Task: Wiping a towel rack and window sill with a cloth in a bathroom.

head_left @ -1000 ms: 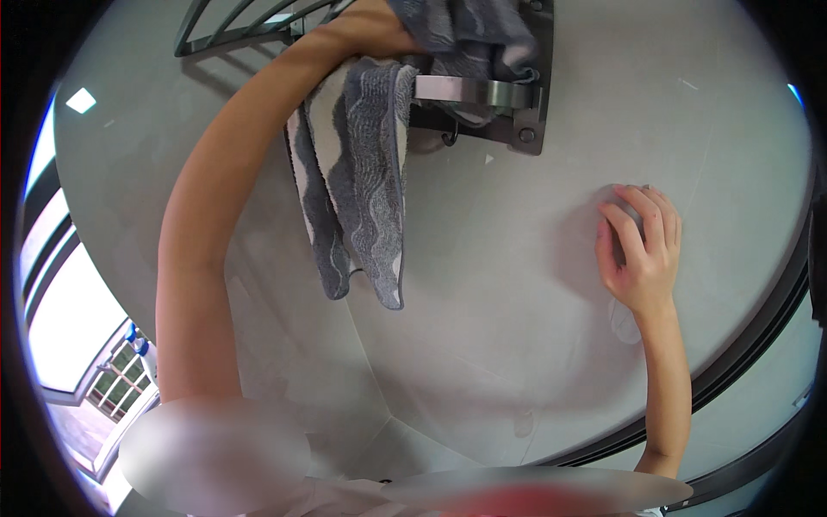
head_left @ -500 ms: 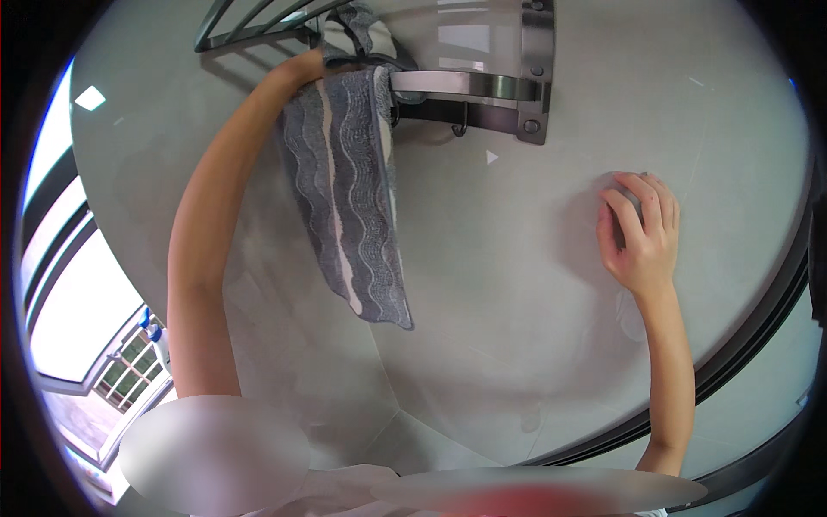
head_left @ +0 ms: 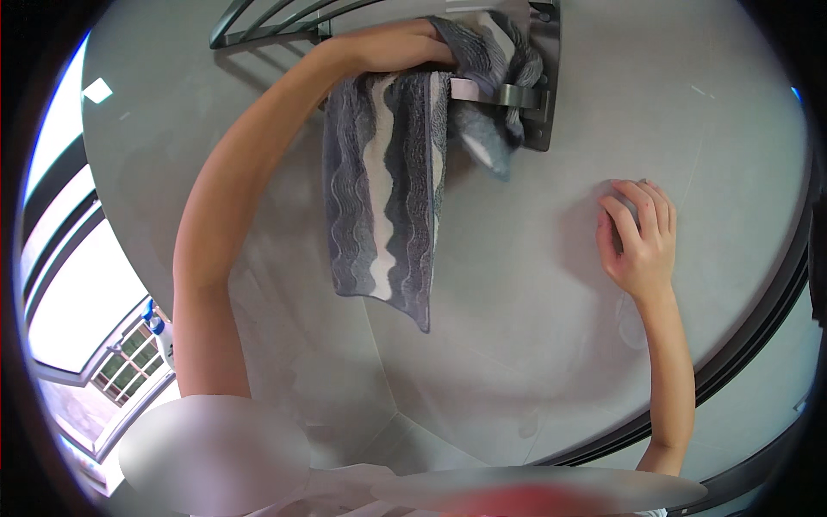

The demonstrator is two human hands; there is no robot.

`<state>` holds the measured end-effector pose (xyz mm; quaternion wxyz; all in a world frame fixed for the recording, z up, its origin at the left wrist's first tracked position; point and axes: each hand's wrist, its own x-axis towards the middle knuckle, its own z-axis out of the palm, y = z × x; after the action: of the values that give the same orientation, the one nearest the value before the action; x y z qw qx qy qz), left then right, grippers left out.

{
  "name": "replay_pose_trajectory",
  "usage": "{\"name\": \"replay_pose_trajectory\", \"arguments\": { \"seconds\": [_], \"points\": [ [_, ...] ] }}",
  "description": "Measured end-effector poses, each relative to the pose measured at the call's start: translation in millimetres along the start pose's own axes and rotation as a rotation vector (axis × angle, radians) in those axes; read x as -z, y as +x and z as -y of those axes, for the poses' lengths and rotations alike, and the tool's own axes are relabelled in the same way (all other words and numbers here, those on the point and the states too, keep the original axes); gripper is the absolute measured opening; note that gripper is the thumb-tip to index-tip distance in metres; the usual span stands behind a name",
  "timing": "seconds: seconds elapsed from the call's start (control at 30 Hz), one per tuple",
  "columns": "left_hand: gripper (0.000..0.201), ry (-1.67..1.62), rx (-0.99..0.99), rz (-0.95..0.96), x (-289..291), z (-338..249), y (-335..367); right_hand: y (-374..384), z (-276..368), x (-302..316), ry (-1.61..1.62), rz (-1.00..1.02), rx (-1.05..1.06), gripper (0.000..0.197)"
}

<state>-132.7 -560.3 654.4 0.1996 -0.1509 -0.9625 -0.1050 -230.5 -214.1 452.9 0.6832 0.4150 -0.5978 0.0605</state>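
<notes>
My left hand (head_left: 424, 50) reaches up to a metal rack on the wall, its fingers buried in the bunched end of a grey towel (head_left: 379, 185) with wavy cream stripes. A long flap of the towel hangs in front of the rack's flat bar (head_left: 474, 90). The bunched part is pressed around that bar, close to the dark end plate (head_left: 540, 129), and a corner dangles below. Over to the right, my right hand (head_left: 644, 237) rests against the grey wall with bent fingers apart; nothing can be seen held in it.
A dark slatted rack (head_left: 276, 24) juts out at the upper left. At the far left are a window with a grid (head_left: 133, 366) and a blue-topped white bottle (head_left: 159, 332). A dark curved frame (head_left: 732, 366) runs along the lower right.
My left hand has slid right along the rack, taking the towel with it. The bunched end now lies by the end plate and covers the hook there. My right hand has hardly moved.
</notes>
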Motion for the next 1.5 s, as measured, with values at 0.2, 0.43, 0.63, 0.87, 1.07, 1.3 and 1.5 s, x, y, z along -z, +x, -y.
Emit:
{"name": "replay_pose_trajectory", "arguments": {
  "seconds": [0.2, 0.43, 0.63, 0.87, 1.07, 1.3, 1.5],
  "points": [
    [0.052, -0.02, -0.017, -0.27, -29.1, 13.0, -14.7, 0.3, -2.4, -0.5, 0.023, 0.005, -0.012, 0.024],
    [0.047, -0.181, -0.153, -0.72, -72.7, 21.5, -40.7, 0.5, -1.9, 3.4, 0.029, -0.005, 0.001, 0.023],
    [0.031, 0.77, -0.391, -1.095, -147.0, 112.3, -98.5, 2.1, -5.3, 5.2, 0.025, -0.012, 0.005, 0.023],
    [0.035, -0.311, -0.425, -0.638, -163.0, 83.2, -145.4, -0.6, -9.4, -1.3, 0.013, 0.006, 0.0, 0.023],
    [0.036, -0.807, 0.118, -0.625, -218.9, 80.1, -129.8, 3.0, -10.9, -3.1, 0.0, -0.011, 0.013, 0.023],
    [0.036, -0.208, -0.322, -1.036, -196.3, 46.9, -50.0, -2.1, -2.9, 2.7, -0.008, 0.005, 0.018, 0.024],
    [0.037, 0.336, -0.635, -1.308, -123.1, 56.7, 42.6, -1.9, -0.4, 2.7, -0.002, 0.013, -0.011, 0.024]
  ]
}}
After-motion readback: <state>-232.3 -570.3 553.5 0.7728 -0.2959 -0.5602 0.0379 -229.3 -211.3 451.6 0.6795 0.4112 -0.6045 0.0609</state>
